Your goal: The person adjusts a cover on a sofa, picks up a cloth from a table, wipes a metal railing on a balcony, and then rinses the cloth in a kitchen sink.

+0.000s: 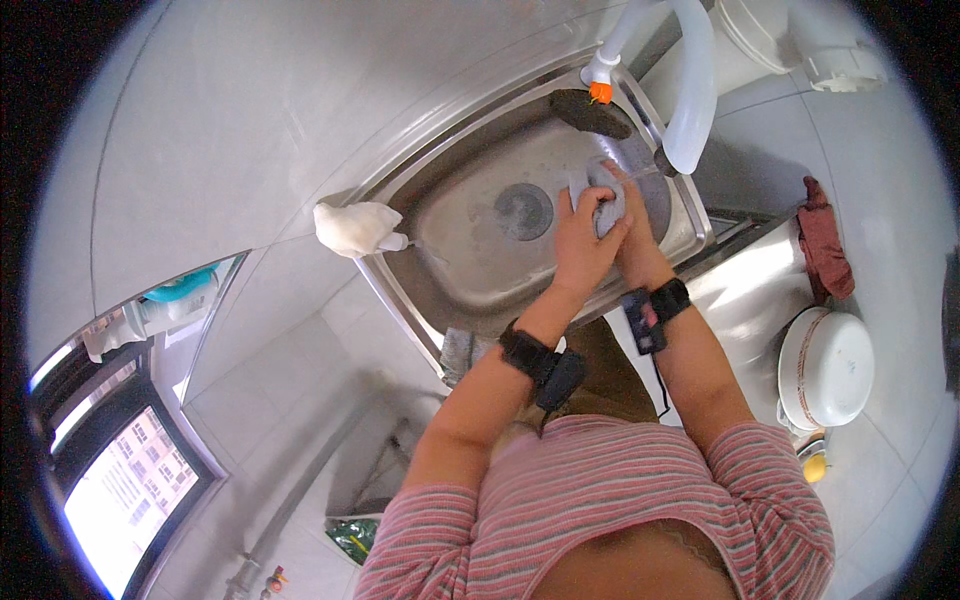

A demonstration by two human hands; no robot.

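Over the right part of the stainless steel sink [450, 290], a bunched light grey cloth [607, 212] is pressed between my two hands. My left hand [583, 240] has its fingers bent round the cloth from the left. My right hand [640, 235] closes on it from the right, and part of its fingers is hidden behind the cloth. Just beyond my hands hangs the white spout [690, 110], with what looks like a thin stream of water near its dark tip. The round drain [524, 212] lies to the left of my hands.
A dark oval thing [590, 113] lies at the sink's far side, below an orange-tipped white fitting [599, 78]. A bunched white thing [357, 229] rests on the left rim. Another grey cloth [458, 356] lies at the near corner. At right are a maroon cloth [824, 245] and white basin [838, 370].
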